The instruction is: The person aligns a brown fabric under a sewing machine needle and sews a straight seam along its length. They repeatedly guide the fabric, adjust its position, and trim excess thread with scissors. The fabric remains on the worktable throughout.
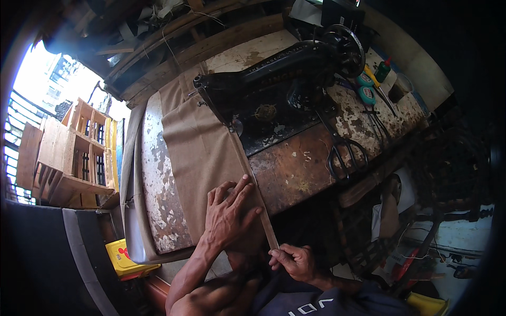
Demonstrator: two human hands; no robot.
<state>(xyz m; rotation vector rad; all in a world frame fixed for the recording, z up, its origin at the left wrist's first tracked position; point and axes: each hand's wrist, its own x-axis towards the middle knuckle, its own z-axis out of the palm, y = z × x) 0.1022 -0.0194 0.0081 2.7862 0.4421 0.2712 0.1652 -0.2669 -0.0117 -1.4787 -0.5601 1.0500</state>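
A length of brown fabric (197, 142) runs from under the needle end of a black sewing machine (263, 73) toward me and over the table's near edge. Along its right side lies a narrow folded hem (255, 189). My left hand (229, 213) rests flat on the fabric beside that fold, fingers stretched out and pointing toward the machine. At the near end of the hem, my right hand (295, 262) pinches the folded edge between thumb and fingers. Fabric below my left wrist is partly hidden by my arm.
Black scissors (345, 158) lie on the worn table (295, 174) right of the fabric. Behind them are a yellow-handled screwdriver (375, 81), teal round containers (366, 95) and a green bottle (383, 68). A wooden crate-like shelf (79, 147) stands at left.
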